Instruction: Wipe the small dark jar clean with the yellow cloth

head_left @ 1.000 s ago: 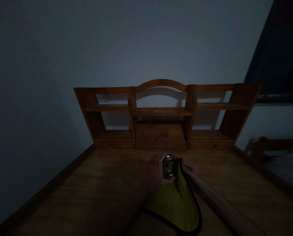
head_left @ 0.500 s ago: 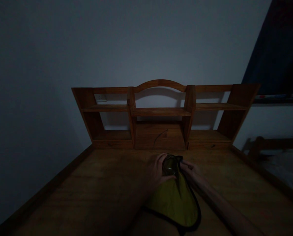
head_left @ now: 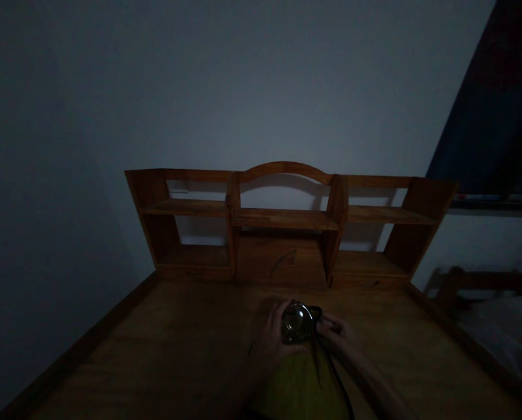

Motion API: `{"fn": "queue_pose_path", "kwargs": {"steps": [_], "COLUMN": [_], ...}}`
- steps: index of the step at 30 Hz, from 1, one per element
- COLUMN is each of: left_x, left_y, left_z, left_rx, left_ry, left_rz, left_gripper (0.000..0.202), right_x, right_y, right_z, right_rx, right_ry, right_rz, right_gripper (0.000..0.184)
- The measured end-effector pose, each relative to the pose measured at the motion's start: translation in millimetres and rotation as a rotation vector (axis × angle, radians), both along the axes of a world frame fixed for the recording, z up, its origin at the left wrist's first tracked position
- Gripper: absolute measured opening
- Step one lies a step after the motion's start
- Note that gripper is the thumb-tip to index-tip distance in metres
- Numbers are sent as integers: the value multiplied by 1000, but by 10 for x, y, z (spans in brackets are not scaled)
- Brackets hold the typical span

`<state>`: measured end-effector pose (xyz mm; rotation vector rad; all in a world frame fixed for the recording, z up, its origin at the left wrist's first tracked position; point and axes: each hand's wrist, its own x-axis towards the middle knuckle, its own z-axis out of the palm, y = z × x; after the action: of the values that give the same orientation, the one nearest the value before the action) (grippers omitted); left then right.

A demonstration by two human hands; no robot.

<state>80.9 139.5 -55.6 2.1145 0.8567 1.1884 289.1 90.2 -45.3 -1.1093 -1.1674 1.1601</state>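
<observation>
Gripping glass [head_left: 296, 321] in left hand [head_left: 270, 345], cloth [head_left: 296, 382] in right hand [head_left: 337, 333]; desk [head_left: 177, 338] edges well off.

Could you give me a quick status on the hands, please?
Left hand grips glass object. Right hand holds yellow cloth against it. Both above wooden desk.

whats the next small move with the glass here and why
Probably turn the glass slightly in the left hand so the right hand can press the yellow cloth onto a fresh side; the cloth now meets only its right edge.
</observation>
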Motion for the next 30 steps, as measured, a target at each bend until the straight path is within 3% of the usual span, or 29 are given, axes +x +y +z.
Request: {"fn": "queue_pose_path", "kwargs": {"steps": [11, 19, 25, 30], "left_x": [-17, -26, -33, -54], "left_y": [49, 78, 90, 67], "left_z": [43, -78, -82, -72], "left_rx": [-42, -4, 28, 21], "left_ry": [5, 73, 62, 42], "left_rz": [-25, -65, -42, -58], "left_gripper": [99, 98, 100, 102], "right_x": [41, 55, 27, 42], "right_y": [77, 65, 26, 18], "right_z": [-91, -31, -4, -61], "right_rx": [8, 5, -26, -66], "right_ry": [-155, -209, -111, -32], "right_rz": [43, 63, 109, 49], "right_gripper": [40, 40, 39, 42]}}
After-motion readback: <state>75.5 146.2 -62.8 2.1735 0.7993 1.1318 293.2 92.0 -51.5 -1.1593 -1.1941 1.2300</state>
